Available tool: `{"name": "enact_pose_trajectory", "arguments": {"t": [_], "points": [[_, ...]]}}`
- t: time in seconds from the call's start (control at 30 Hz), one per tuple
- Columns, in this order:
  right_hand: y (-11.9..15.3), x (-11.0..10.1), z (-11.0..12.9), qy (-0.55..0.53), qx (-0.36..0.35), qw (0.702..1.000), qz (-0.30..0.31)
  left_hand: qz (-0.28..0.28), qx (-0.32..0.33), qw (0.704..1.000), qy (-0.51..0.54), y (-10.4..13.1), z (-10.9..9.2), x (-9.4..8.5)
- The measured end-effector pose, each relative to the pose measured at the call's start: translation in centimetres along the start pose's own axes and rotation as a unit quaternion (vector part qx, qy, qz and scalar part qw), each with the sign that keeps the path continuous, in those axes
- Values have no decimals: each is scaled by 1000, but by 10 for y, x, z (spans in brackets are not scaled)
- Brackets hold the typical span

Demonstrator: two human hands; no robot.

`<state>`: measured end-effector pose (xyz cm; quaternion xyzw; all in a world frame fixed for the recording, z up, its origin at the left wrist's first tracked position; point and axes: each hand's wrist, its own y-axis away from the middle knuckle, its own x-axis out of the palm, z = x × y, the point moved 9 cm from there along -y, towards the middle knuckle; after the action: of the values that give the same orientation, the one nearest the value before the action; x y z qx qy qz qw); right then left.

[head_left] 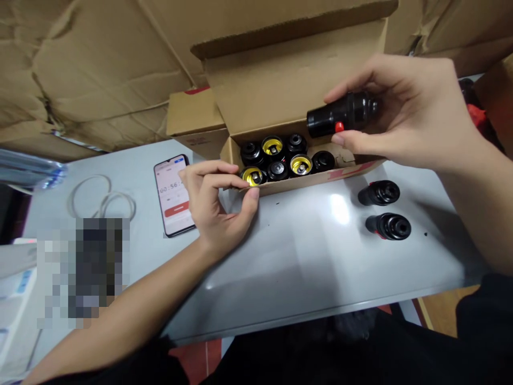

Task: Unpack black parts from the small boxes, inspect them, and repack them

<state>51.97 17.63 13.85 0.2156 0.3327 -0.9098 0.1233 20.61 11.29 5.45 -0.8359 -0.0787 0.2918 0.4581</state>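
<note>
- My left hand (218, 206), toward nine o'clock, bends its fingers (222, 181) toward three.
- My right hand (417, 109), at two, is clasped, thumb (360, 141) lowest.
- My bare forearms (144, 302) enter from eight and three.

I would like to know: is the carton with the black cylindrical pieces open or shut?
The carton is open: its lid stands raised at the back, and black cylindrical pieces are visible inside.

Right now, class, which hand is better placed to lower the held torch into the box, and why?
Probably the right hand: it grips the torch close to the open box. The left hand holds no torch and appears to pinch the box's near left corner.
</note>
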Motion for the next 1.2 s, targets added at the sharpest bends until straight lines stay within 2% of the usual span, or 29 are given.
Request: {"name": "enact_pose_trajectory", "arguments": {"t": [0.1, 0.3, 0.43, 0.6, 0.7, 0.97, 1.13, 1.2], "points": [[-1, -2, -11, -44, 10, 999, -13, 0, -8, 1000, 16, 0, 0, 2], [-1, 2, -19, -21, -15, 1000, 18, -9, 5, 1000, 20, 0, -3, 2], [-2, -1, -28, -64, 6, 998, -5, 5, -12, 1000, 4, -3, -5, 4], [2, -1, -19, -94, 44, 994, -45, -18, 32, 999, 16, -4, -8, 2], [6, -2, -13, -95, 72, 991, -57, -13, 29, 999, 13, -3, -6, 4], [-1, 4, -21, -112, 5, 994, 12, 14, -21, 1000, 19, -3, -10, 7], [-5, 0, -26, -107, -21, 994, -3, 40, -53, 998, -7, 0, -9, 8], [-5, 4, -23, -121, -20, 992, 15, 45, -59, 997, -11, 2, -7, 9]]}}
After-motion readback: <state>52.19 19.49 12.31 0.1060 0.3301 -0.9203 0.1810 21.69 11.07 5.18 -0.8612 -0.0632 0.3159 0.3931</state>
